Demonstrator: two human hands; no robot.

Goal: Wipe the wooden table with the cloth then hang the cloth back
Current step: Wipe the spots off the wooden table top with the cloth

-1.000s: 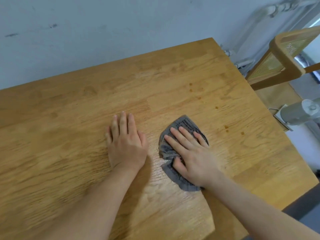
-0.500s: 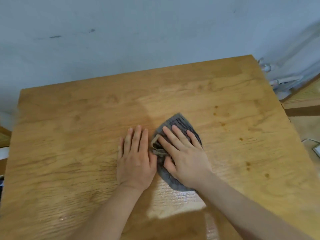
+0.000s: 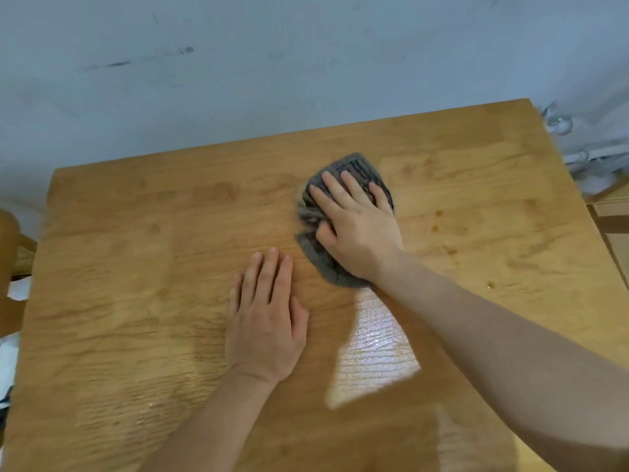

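Note:
A wooden table [image 3: 136, 267] fills most of the head view. A crumpled grey cloth [image 3: 354, 166] lies on it right of centre, toward the far edge. My right hand [image 3: 357, 229] presses flat on the cloth with fingers spread, thumb tucked into its folds. My left hand [image 3: 269, 318] rests flat and empty on the bare wood, nearer to me and just left of the cloth. Small brown stains [image 3: 437, 221] dot the wood to the right of the cloth. A wet shiny streak [image 3: 374, 349] shows below my right wrist.
A pale blue-grey wall [image 3: 306, 63] stands right behind the table's far edge. White pipes [image 3: 595, 158] run along the wall at the right. Part of a wooden chair [image 3: 8, 240] shows at the left edge, with white material below it.
My right hand has pushed the cloth away from me toward the far edge, leaving my left hand behind. The view has shifted, showing more of the table's left side.

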